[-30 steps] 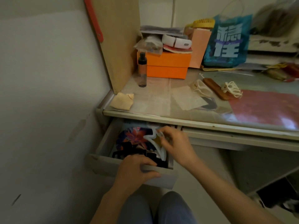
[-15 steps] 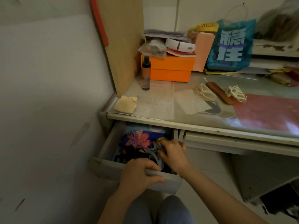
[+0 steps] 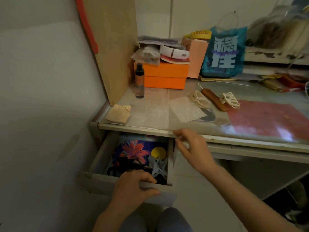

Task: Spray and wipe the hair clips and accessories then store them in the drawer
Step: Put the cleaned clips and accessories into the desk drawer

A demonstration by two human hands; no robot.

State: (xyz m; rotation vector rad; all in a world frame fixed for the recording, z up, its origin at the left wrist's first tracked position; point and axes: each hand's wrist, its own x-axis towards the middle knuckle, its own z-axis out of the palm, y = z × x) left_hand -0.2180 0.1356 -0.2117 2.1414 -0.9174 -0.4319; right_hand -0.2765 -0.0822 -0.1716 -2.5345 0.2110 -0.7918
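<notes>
The left hand grips the front edge of the open drawer, fingers curled over it. Inside the drawer, at 12 o'clock from this hand, lie a black clip, a pale star clip beside it, a yellow disc and a flowered cloth. The right hand hangs at 2 o'clock from the drawer, just under the counter edge; its grip is loosely spread and holds nothing. On the counter, a yellow rag lies near the edge; farther, at 1 o'clock, two white clips lie either side of a brown comb. The spray bottle stands before an orange box.
</notes>
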